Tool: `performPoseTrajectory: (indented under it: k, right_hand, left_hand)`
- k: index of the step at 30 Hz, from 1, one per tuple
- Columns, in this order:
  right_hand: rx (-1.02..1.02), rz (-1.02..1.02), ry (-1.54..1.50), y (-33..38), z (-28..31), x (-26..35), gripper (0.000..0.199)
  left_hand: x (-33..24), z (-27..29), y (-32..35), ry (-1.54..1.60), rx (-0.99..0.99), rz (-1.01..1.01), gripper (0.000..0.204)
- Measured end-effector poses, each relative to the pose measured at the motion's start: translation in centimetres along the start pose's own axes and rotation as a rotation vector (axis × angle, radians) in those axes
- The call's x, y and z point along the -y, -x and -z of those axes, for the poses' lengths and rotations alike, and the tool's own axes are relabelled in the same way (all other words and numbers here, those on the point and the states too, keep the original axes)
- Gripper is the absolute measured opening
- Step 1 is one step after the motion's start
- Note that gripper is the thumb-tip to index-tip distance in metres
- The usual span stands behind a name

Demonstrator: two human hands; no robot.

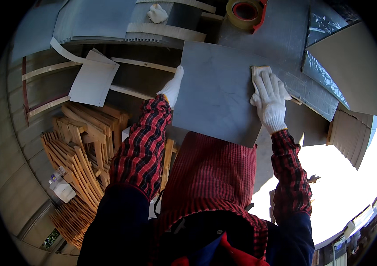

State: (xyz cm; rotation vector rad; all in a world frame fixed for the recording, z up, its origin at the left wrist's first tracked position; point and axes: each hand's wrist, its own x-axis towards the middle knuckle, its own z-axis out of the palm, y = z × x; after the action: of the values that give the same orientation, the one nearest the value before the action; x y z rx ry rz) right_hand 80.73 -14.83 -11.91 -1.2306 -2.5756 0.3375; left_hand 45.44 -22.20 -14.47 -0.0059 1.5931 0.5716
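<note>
We are wiping the grey panel, which is lying on the bench in front of us, its near corner over our apron. Our left hand is gripping the panel's left edge, fingers curled around it. Our right hand is pressing a pad flat near the right edge, fingers spread. In our judgement the rubbing step is under way; the next stroke calls for steady pressure and a firm hold.
</note>
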Motion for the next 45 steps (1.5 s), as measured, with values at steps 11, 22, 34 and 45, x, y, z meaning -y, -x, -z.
performPoseTrajectory:
  k: [11,22,34,45]
  right_hand:
    - [0.094,0.211,-0.222,-1.6,-7.1,17.9,0.065]
    - [0.165,-0.617,0.300,3.2,-15.0,24.6,0.045]
    - [0.171,0.100,-0.131,5.7,-6.5,8.4,0.044]
    - [0.000,0.009,0.168,-9.0,0.2,-6.7,0.058]
  left_hand:
    - [-0.6,0.5,-0.3,-0.184,-0.121,0.005,0.101]
    - [0.0,0.3,0.2,-0.018,0.033,0.043,0.087]
    - [-1.9,-1.9,1.4,0.004,0.080,0.060,0.092]
    - [-1.4,-0.9,0.9,0.006,0.070,0.066,0.094]
